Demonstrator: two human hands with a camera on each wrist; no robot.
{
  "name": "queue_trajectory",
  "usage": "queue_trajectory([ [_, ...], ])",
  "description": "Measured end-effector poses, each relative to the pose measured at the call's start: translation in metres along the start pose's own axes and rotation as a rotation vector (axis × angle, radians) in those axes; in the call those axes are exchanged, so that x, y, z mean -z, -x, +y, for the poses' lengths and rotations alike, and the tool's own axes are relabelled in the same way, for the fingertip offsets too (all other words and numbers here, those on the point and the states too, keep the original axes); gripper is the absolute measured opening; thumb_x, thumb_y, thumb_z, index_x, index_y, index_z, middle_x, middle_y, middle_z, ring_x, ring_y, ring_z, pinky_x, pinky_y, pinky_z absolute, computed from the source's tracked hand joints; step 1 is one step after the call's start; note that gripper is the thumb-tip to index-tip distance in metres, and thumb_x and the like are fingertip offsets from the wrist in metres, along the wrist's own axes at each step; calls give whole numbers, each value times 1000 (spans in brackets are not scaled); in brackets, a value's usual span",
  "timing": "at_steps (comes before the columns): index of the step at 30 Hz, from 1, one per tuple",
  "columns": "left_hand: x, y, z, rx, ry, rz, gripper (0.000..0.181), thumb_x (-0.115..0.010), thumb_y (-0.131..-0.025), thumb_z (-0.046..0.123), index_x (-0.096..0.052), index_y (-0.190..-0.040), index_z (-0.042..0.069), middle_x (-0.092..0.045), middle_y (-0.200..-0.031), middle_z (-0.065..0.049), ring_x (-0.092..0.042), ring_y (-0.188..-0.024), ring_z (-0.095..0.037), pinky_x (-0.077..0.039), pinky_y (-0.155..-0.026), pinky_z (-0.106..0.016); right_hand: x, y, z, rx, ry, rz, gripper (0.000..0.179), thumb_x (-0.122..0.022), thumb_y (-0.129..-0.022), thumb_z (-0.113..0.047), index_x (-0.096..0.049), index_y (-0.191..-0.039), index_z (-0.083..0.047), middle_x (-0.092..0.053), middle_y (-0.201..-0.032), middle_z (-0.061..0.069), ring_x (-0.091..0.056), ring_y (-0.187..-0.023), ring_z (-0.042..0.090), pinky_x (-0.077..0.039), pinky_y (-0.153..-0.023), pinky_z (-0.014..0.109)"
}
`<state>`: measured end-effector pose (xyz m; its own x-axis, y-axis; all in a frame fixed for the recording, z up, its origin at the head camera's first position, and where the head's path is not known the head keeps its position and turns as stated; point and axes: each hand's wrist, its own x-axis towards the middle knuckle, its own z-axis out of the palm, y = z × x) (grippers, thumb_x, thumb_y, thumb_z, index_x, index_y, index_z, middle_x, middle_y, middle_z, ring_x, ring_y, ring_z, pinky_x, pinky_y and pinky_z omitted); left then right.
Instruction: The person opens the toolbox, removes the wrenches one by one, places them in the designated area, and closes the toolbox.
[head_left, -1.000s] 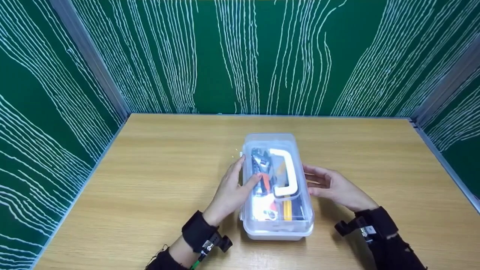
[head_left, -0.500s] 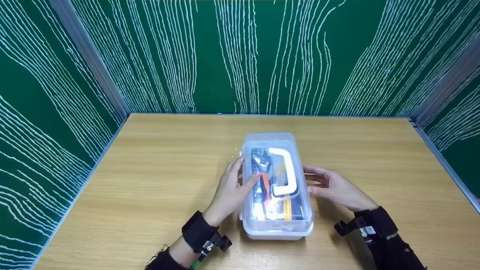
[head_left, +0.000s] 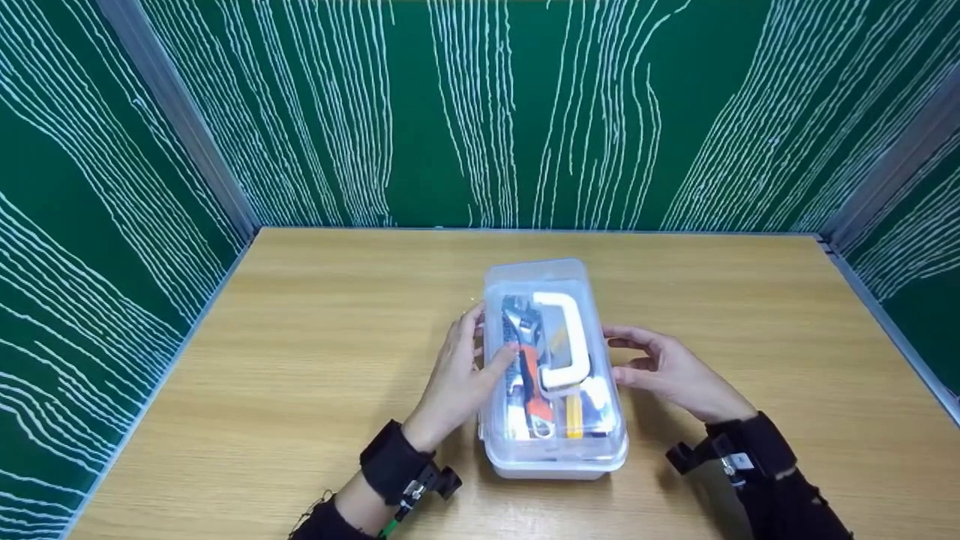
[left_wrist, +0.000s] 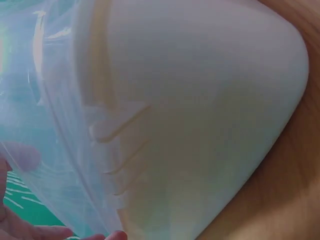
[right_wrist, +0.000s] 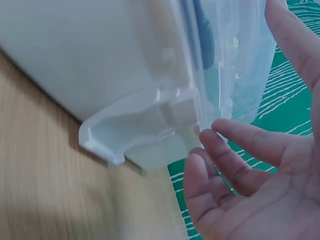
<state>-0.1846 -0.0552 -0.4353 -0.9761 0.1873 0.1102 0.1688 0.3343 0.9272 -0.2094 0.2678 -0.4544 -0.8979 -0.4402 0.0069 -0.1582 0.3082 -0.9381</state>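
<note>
On the table stands a toolbox (head_left: 551,472) with a white base and a clear lid (head_left: 536,271) bearing a white handle (head_left: 576,337). Through the lid show an adjustable wrench (head_left: 529,375) with an orange and black grip and a yellow item (head_left: 574,416). My left hand (head_left: 459,386) holds the toolbox's left side, thumb over the lid and fingers along its edge. At the right side, my right hand (head_left: 679,375) has its fingertips at the lid's rim, thumb spread apart. Below them, the white latch (right_wrist: 135,117) hangs swung outward from the base.
The wooden table (head_left: 337,300) stretches around the toolbox. Green panels (head_left: 412,112) with wavy white lines enclose its back and sides. Grey posts (head_left: 180,112) stand at the back corners. A black band with a small camera (head_left: 397,461) sits on my left wrist.
The lid and its handle have shifted slightly left and up, with the far edge of the lid higher in view. Both hands stay nearly in place. The glare on the lid has moved.
</note>
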Motion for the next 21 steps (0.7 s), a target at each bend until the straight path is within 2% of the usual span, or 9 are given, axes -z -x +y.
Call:
queue_trajectory([
  [3,2,3,8,-29,-75,26,80,-67,-105,39,-28,-170,13,-36,-168,-13,-45,-152,-33,-41,-126,-56,-2,0,-3,11,6,34,63,-75,-101,-14,-50,-157,0,-56,-155,21,-60,-131,13,-55,-103,24],
  [6,2,9,20,-113,-193,63,80,-68,-104,39,-31,-169,10,-36,-167,-14,-42,-154,-32,-36,-129,-56,-4,1,-7,22,-27,48,61,-71,-103,-11,-48,-158,1,-58,-151,21,-61,-130,12,-55,-103,23],
  [10,-4,22,43,-233,-373,74,80,-71,-103,40,-36,-166,7,-42,-164,-15,-47,-151,-28,-41,-127,-47,-6,2,-12,4,-81,69,60,-66,-107,-13,-43,-159,6,-57,-152,26,-64,-128,8,-56,-105,20],
  [15,-23,42,65,-463,-599,66,82,-77,-98,49,-46,-159,4,-54,-155,-16,-57,-142,-25,-51,-119,-41,-8,0,-18,-15,-112,107,55,-60,-111,-20,-46,-156,8,-64,-147,19,-67,-121,5,-59,-100,23],
  [17,-34,50,68,-573,-723,85,85,-76,-96,56,-50,-156,2,-57,-151,-18,-60,-138,-28,-54,-116,-43,-9,1,-18,2,-138,106,53,-58,-112,-20,-47,-155,9,-68,-141,14,-68,-117,7,-60,-96,24],
  [21,-56,60,70,-722,-1002,114,101,-72,-91,72,-47,-158,1,-56,-154,-20,-60,-140,-30,-54,-117,-45,-11,1,-19,33,-179,83,52,-56,-113,-19,-47,-155,9,-70,-140,12,-69,-119,9,-60,-97,22],
])
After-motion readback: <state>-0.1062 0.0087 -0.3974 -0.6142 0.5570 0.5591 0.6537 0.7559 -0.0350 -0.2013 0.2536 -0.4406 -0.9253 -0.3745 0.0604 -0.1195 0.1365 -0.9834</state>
